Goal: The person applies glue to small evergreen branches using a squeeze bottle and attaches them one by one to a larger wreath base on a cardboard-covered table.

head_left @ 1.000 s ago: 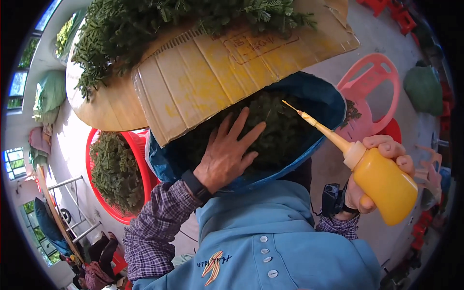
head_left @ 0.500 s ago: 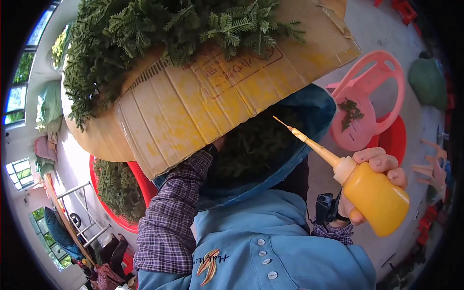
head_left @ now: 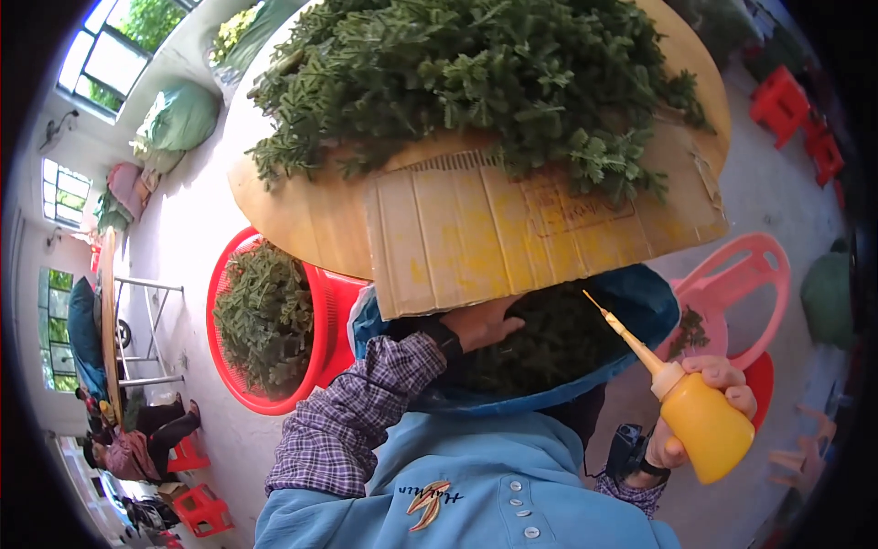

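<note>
My right hand [head_left: 722, 377] is wrapped around a yellow squeeze bottle [head_left: 704, 428] with a long thin nozzle. The bottle tilts so that its tip points up and left, over the mouth of a blue bag-like container [head_left: 544, 399]. Dark green sprigs [head_left: 558, 343] lie inside this container. At its left side, my left hand [head_left: 480, 325] reaches over the sprigs with its fingers apart and nothing visible in them; some fingertips are hidden near the cardboard's edge. Just beyond, a yellow-stained cardboard sheet [head_left: 457, 242] overhangs the container.
A big heap of fir sprigs [head_left: 476, 82] covers the round wooden table [head_left: 302, 215]. A red basket [head_left: 311, 384] of greenery stands left. On the right is a pink chair [head_left: 764, 274] with a sprig on its seat. Another person [head_left: 137, 448] sits far left near red stools [head_left: 203, 509].
The view has shifted, bringing more of the table and red basket into sight. My left hand, mostly hidden under the cardboard before, now shows over the sprigs. The bottle stays in my right hand.
</note>
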Motion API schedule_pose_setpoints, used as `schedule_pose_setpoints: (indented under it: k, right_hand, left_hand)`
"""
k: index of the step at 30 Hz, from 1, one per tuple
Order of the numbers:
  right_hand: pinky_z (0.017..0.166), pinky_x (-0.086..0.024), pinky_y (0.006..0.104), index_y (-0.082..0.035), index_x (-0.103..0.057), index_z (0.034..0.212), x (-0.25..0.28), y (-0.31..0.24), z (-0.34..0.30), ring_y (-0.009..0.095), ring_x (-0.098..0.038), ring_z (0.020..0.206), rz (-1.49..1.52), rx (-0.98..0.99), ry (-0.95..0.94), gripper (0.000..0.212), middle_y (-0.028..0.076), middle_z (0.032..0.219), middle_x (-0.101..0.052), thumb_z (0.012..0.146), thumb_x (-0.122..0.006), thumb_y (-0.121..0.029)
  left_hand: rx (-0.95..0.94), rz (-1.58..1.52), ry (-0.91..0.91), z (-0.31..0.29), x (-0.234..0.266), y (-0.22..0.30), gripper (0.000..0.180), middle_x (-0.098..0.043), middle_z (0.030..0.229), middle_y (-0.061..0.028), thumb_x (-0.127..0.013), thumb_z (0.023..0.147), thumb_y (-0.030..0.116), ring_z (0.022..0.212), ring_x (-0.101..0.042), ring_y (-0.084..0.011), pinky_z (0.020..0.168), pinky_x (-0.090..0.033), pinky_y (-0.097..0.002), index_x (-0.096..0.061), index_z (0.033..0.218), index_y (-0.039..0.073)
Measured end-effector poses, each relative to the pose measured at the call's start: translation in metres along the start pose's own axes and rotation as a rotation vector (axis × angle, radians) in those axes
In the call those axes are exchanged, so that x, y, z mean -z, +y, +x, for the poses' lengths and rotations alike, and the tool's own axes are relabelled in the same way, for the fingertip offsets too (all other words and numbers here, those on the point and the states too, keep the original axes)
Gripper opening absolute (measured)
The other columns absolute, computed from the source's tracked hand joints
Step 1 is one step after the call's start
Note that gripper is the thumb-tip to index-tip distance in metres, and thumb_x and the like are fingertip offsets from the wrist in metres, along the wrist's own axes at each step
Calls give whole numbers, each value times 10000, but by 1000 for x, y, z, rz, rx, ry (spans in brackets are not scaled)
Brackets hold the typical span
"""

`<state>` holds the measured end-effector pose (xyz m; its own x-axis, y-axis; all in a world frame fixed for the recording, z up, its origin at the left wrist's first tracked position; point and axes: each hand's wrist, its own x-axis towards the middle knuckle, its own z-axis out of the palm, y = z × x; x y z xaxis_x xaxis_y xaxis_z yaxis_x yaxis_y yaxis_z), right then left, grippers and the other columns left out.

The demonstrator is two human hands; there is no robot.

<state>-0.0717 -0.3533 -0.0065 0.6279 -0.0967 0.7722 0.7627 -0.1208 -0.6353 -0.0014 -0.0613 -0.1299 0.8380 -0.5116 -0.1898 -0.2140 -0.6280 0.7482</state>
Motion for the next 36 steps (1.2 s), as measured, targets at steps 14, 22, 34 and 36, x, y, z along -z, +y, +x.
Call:
schedule_pose_setpoints:
  k: [14,22,34,36]
  right_hand:
    - [770,-492,332,-102,-416,1242,-24,5,19,252,-555,918,-65,-95,-13,806,107,1075,-525,730,-820,-576]
    - [761,-506,335,-104,-388,1187,-39,6,32,264,-595,892,-6,-118,-60,804,108,1058,-530,704,-863,-536]
    - [786,-520,344,-98,-401,1193,-33,6,28,266,-599,893,81,-112,-17,799,114,1063,-540,698,-879,-506]
    - [791,-520,346,-96,-405,1197,-29,1,26,266,-598,898,73,-147,-27,798,115,1066,-541,701,-877,-506]
  left_hand:
    - [-273,206,766,-56,210,96,204,-676,965,-115,-721,841,80,872,-672,-294,772,-545,-365,-706,1037,24]
    - [-354,522,1051,55,290,32,189,-654,943,-121,-713,839,92,847,-657,-312,760,-538,-373,-697,1022,47]
    - [-70,605,971,-25,226,64,111,-603,801,-74,-743,802,106,685,-638,-272,597,-513,-372,-647,848,76]
    - [-31,675,877,-44,197,76,124,-580,776,-69,-744,802,113,642,-624,-272,573,-506,-381,-624,805,82]
